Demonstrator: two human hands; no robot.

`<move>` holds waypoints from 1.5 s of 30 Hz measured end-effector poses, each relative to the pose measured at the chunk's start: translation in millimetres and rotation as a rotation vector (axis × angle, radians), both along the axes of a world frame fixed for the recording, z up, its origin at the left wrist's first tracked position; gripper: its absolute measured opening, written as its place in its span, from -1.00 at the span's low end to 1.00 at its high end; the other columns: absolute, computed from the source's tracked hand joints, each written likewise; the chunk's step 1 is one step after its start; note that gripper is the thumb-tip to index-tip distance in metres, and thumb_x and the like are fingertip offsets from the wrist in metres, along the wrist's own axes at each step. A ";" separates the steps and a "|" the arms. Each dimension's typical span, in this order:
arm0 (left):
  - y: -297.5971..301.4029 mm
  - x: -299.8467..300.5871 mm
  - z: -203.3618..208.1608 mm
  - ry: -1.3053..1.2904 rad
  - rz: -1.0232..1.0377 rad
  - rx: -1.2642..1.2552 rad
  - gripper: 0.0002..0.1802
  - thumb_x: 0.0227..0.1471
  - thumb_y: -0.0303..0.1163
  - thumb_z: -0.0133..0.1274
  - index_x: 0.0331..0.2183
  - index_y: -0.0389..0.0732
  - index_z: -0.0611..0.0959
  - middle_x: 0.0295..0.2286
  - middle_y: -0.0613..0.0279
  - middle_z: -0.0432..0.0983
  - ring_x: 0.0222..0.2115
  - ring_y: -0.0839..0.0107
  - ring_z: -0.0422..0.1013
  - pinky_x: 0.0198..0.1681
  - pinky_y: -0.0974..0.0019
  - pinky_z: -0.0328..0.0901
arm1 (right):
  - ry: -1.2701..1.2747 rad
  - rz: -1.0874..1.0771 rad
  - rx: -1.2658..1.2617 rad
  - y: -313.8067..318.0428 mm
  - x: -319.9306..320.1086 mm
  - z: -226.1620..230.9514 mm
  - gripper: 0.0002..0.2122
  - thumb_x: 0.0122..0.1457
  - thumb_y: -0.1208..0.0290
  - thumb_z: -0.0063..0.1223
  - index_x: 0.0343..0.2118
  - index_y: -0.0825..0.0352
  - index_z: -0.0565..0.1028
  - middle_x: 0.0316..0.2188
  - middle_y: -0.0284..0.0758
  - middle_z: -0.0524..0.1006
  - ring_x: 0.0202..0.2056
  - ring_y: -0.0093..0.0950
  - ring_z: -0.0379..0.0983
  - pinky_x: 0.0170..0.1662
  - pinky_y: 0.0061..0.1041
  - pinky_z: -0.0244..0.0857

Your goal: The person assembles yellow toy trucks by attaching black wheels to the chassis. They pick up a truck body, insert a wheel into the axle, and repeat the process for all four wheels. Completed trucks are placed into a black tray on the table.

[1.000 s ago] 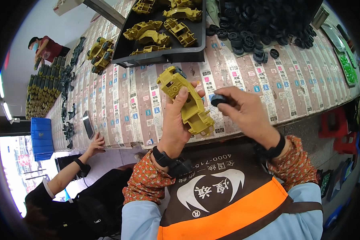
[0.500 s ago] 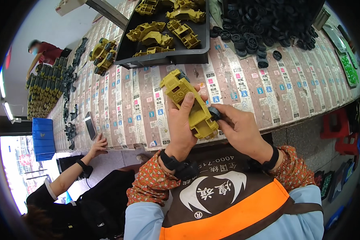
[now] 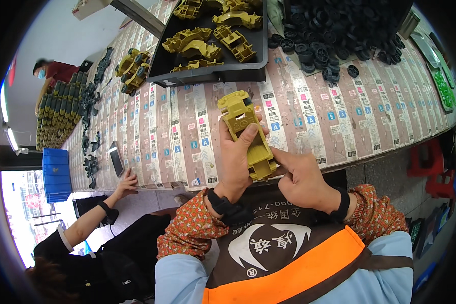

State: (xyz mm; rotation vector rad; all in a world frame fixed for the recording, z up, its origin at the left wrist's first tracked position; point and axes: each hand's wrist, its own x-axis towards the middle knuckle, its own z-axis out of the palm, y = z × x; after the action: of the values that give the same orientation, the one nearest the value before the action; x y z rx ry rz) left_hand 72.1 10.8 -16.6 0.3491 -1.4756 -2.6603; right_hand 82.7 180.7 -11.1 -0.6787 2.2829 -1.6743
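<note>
A yellow plastic toy car body (image 3: 259,153) is gripped in my left hand (image 3: 236,159), its hollow underside facing up and tilted. My left thumb lies across its middle and the fingers wrap its far side. A dark wheel (image 3: 247,101) shows at the body's upper right. My right hand (image 3: 306,182) is closed, its index finger pressed against the lower right side of the body. Whatever those fingers cover is hidden.
A black tray (image 3: 213,76) of yellow car bodies stands ahead, beside a heap of black wheels (image 3: 319,53). Car bodies with wheels (image 3: 133,71) sit left of the tray. A phone (image 3: 116,158) lies near another person's hand (image 3: 126,185). Someone stands behind stacked cars (image 3: 61,111).
The car body has shifted slightly right and turned more upright. The black wheel pinched by my right fingers is now out of sight, and my index finger presses the body's side.
</note>
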 end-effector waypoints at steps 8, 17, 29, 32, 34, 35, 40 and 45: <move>-14.3 -3.0 13.4 -0.204 -0.472 -0.308 -0.43 0.18 -0.40 0.20 0.14 -0.17 0.33 -0.12 0.19 0.51 -0.22 0.42 0.53 -0.17 0.33 0.48 | 0.323 -0.189 0.224 33.0 -76.4 39.9 -0.50 0.09 0.47 0.13 0.16 0.31 0.45 -0.12 -0.19 0.62 -0.21 -0.32 0.60 -0.19 -0.39 0.46; -59.9 -6.7 31.1 -0.133 -0.624 0.232 0.09 0.09 0.40 0.02 0.39 0.04 0.00 0.26 -0.06 0.21 0.17 -0.03 0.35 -0.11 0.08 0.52 | -0.486 0.055 -0.319 59.4 -81.7 13.5 -0.62 0.18 0.46 0.27 0.01 0.38 0.41 -0.21 -0.29 0.54 -0.18 -0.53 0.54 -0.19 -0.52 0.54; -26.8 -26.9 11.7 -0.078 -0.169 0.203 -0.45 0.24 -0.17 0.14 0.17 0.01 0.33 0.01 0.29 0.41 0.04 0.33 0.42 0.14 0.01 0.38 | 0.059 -0.274 0.367 72.6 -121.8 4.9 -0.75 0.21 0.34 0.19 -0.14 0.40 0.56 -0.34 -0.17 0.65 -0.27 -0.28 0.60 -0.14 -0.35 0.45; -26.4 -23.8 16.2 -0.092 -0.214 0.147 -0.44 0.25 -0.19 0.14 0.18 0.01 0.30 0.01 0.30 0.41 0.04 0.36 0.42 0.13 0.05 0.39 | 0.489 -0.532 0.728 99.6 -184.5 -16.7 -0.73 0.15 0.29 0.23 -0.23 0.39 0.51 -0.33 -0.15 0.58 -0.22 -0.12 0.54 -0.22 -0.18 0.44; -26.5 -20.5 17.7 -0.108 -0.204 0.102 -0.43 0.25 -0.20 0.14 0.18 0.00 0.29 0.01 0.29 0.42 0.04 0.37 0.42 0.12 0.08 0.39 | 0.511 -0.506 0.833 92.9 -199.1 -25.3 -0.75 0.15 0.31 0.23 -0.24 0.36 0.49 -0.28 -0.15 0.56 -0.20 -0.12 0.53 -0.19 -0.17 0.44; -24.8 -19.0 17.4 -0.113 -0.187 0.085 -0.43 0.25 -0.21 0.14 0.18 -0.01 0.29 0.01 0.29 0.43 0.04 0.38 0.42 0.12 0.10 0.39 | 0.523 -0.490 0.885 88.8 -201.9 -28.0 -0.76 0.15 0.32 0.23 -0.24 0.35 0.48 -0.26 -0.15 0.55 -0.19 -0.12 0.52 -0.18 -0.16 0.43; -22.1 -15.0 7.5 -0.069 -0.170 0.102 -0.47 0.29 -0.14 0.08 0.19 -0.08 0.35 -0.08 0.26 0.48 -0.07 0.41 0.48 -0.01 0.21 0.49 | 0.644 -0.404 0.677 77.5 -182.1 -19.4 -0.80 0.17 0.39 0.19 -0.22 0.33 0.44 -0.28 -0.15 0.55 -0.19 -0.16 0.54 -0.24 -0.21 0.43; -15.0 -5.0 15.7 -0.162 -0.270 0.069 -0.43 0.29 0.00 0.05 0.12 -0.20 0.43 -0.14 0.25 0.53 -0.16 0.43 0.52 -0.09 0.31 0.50 | -0.115 -0.131 -0.078 26.0 -115.6 1.5 -0.80 0.22 0.43 0.15 -0.16 0.36 0.45 -0.42 -0.12 0.61 -0.42 -0.29 0.57 -0.31 -0.41 0.40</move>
State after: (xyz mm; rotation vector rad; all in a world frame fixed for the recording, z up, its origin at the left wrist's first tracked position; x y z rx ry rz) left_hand 67.1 -4.2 -0.9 0.4054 -1.5812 -2.9627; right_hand -32.9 206.7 -9.6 -0.4440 2.2352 -1.8183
